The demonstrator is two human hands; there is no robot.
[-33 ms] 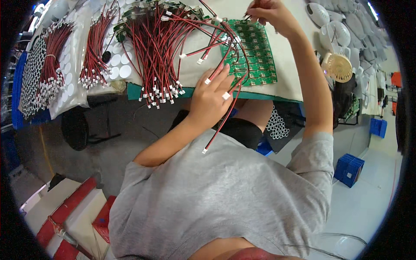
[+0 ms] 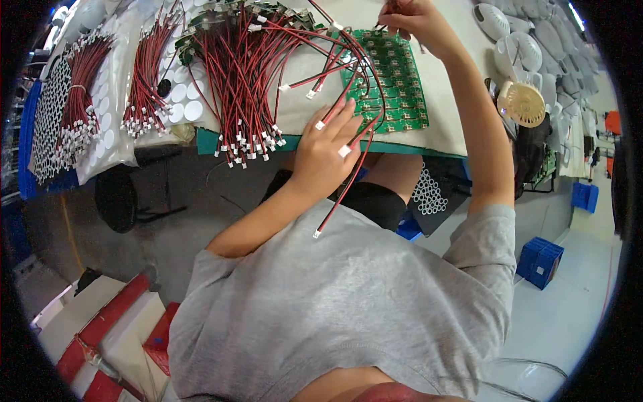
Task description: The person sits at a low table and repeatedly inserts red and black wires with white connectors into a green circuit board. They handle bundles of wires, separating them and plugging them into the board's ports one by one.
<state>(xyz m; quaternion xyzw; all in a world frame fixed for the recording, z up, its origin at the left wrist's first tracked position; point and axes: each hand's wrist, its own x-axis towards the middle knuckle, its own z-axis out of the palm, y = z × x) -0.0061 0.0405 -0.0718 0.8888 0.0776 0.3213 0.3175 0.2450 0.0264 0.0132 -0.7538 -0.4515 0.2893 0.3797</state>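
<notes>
A green circuit board panel [image 2: 405, 100] lies on the table in front of me, with red-and-black wires [image 2: 365, 144] running over its left side. My left hand [image 2: 323, 153] rests at the board's near left edge, fingers stretched out and lying flat. Wires with white connectors [image 2: 345, 151] drape across its fingers and back. At the board's far edge, my right hand [image 2: 414, 21] is closed in a pinch. A thin dark tip shows below its fingers; what it belongs to is hidden. Left of the board lies a big bundle of red-and-black wires [image 2: 241, 87] with white connectors.
Two more wire bundles [image 2: 79, 100] lie farther left, near white discs [image 2: 193, 111] and a clear plastic bag [image 2: 110, 151]. White plastic housings [image 2: 519, 52] and a cream fan-like piece [image 2: 521, 104] are at the right. A blue crate [image 2: 540, 262] stands on the floor.
The white connector over my left hand has shifted slightly left and down. My right hand has moved a little to the left. My left hand stays in place.
</notes>
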